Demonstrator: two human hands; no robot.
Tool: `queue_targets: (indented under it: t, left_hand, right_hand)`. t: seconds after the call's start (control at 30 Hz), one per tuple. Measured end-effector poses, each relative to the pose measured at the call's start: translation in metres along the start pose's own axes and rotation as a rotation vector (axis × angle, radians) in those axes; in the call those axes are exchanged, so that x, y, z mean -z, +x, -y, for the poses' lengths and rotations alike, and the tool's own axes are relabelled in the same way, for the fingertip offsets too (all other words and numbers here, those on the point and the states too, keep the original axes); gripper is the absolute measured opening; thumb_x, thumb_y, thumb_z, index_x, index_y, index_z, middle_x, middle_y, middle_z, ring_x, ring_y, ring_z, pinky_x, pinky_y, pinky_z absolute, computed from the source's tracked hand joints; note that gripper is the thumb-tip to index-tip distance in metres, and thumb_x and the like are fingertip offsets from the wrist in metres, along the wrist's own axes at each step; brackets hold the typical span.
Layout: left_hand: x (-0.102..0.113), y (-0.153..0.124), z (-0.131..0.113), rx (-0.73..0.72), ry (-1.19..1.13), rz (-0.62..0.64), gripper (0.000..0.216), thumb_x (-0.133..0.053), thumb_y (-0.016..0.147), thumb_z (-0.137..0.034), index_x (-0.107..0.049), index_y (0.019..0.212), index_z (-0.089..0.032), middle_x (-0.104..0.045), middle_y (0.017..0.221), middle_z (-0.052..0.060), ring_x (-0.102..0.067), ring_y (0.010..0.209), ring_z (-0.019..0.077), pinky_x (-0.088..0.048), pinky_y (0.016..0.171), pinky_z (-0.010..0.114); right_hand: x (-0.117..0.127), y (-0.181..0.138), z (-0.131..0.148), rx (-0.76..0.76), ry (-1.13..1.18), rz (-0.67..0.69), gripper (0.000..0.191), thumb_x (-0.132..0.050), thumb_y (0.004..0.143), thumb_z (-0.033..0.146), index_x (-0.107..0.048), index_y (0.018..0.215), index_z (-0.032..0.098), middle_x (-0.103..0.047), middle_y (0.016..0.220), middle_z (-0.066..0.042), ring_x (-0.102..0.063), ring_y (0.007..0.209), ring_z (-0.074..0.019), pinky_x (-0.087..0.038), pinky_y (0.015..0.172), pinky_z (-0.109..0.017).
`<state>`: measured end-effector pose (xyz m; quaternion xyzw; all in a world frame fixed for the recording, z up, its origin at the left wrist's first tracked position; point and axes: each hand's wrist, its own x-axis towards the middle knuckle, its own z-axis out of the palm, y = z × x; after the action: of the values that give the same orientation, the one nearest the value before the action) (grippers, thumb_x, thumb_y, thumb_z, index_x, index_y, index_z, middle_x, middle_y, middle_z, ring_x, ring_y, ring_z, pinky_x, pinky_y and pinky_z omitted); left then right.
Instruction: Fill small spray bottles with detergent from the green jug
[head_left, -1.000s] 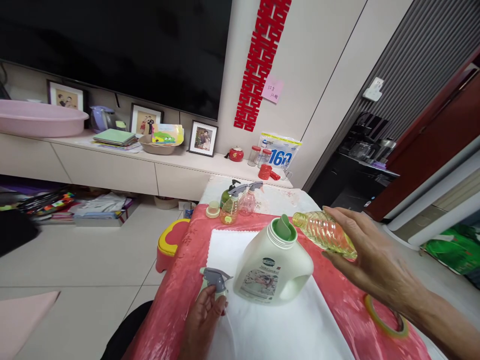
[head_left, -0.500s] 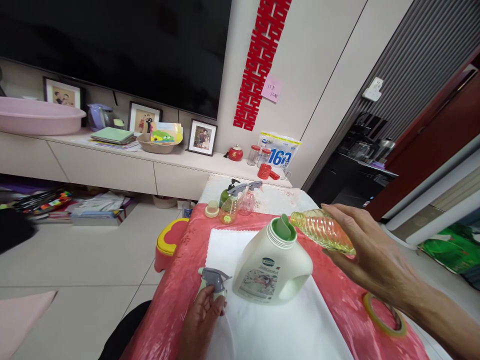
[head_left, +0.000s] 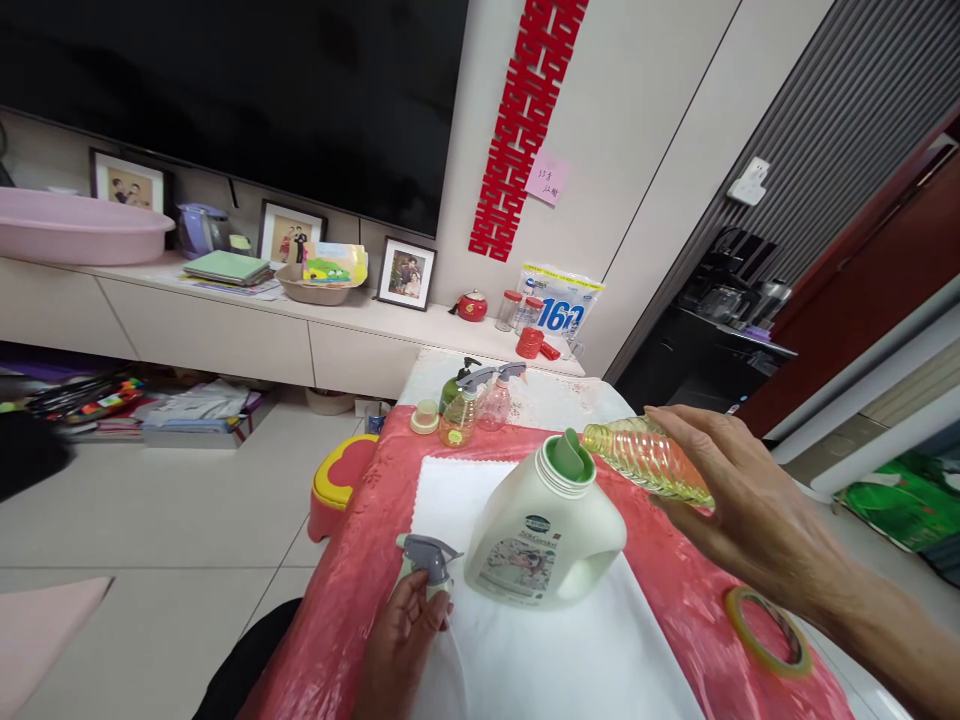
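My right grip (head_left: 739, 505) clamps a ribbed yellow-filled bottle (head_left: 645, 458), jug (head_left: 544, 535) just left; left grip (head_left: 405, 640) clasps a grey sprayer (head_left: 431, 555).

A large blue "160" stands on the white plastic bag (head_left: 560, 300) leaning against the wall behind the white detergent jug (head_left: 546, 530). Above that bag hangs a red paper double-happiness sign (head_left: 527, 120), 囍. The handwriting on the pink note (head_left: 545, 178) and the jug's label print are too small to read.
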<state>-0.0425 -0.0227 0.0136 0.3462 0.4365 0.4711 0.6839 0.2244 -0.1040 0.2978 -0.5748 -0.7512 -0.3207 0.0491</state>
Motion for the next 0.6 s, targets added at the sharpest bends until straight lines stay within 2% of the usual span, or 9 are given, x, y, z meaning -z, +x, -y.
queue_targets:
  t: [0.13,0.27,0.47,0.6]
  left_hand:
    - [-0.003,-0.001,-0.001,-0.012,-0.01,-0.015,0.068,-0.089,0.047,-0.069,-0.069,0.087,-0.018,-0.069,0.066,0.002,-0.062,0.061,0.019,-0.054,0.06,0.029]
    - [-0.003,0.0,0.0,-0.042,-0.018,-0.021,0.066,-0.089,0.051,-0.066,-0.069,0.09,-0.018,-0.07,0.069,0.003,-0.063,0.062,0.0191,-0.055,0.06,0.03]
    - [-0.001,0.003,0.004,0.008,-0.024,-0.039,0.071,-0.091,0.044,-0.067,-0.068,0.089,-0.018,-0.071,0.069,0.004,-0.065,0.062,0.0208,-0.056,0.061,0.031]
    - [-0.003,0.001,0.011,-0.059,-0.045,-0.059,0.067,-0.09,0.052,-0.065,-0.068,0.093,-0.017,-0.072,0.072,0.004,-0.064,0.062,0.0191,-0.055,0.06,0.029]
  right_hand:
    - [0.0,0.0,-0.001,-0.006,-0.002,0.013,0.056,-0.05,0.094,0.021,-0.037,0.148,0.014,-0.052,0.134,-0.018,-0.053,0.118,-0.031,-0.052,0.092,-0.048]
    - [0.001,0.0,-0.002,-0.008,-0.01,0.026,0.055,-0.049,0.094,0.022,-0.037,0.147,0.015,-0.052,0.134,-0.018,-0.053,0.118,-0.0322,-0.053,0.091,-0.05]
    - [0.001,0.001,-0.003,-0.001,-0.023,0.01,0.055,-0.05,0.093,0.02,-0.039,0.146,0.015,-0.053,0.133,-0.019,-0.054,0.117,-0.033,-0.054,0.09,-0.05]
    - [0.0,0.0,-0.005,0.0,-0.023,0.014,0.056,-0.052,0.093,0.021,-0.039,0.147,0.015,-0.052,0.134,-0.019,-0.054,0.118,-0.0333,-0.053,0.091,-0.05]
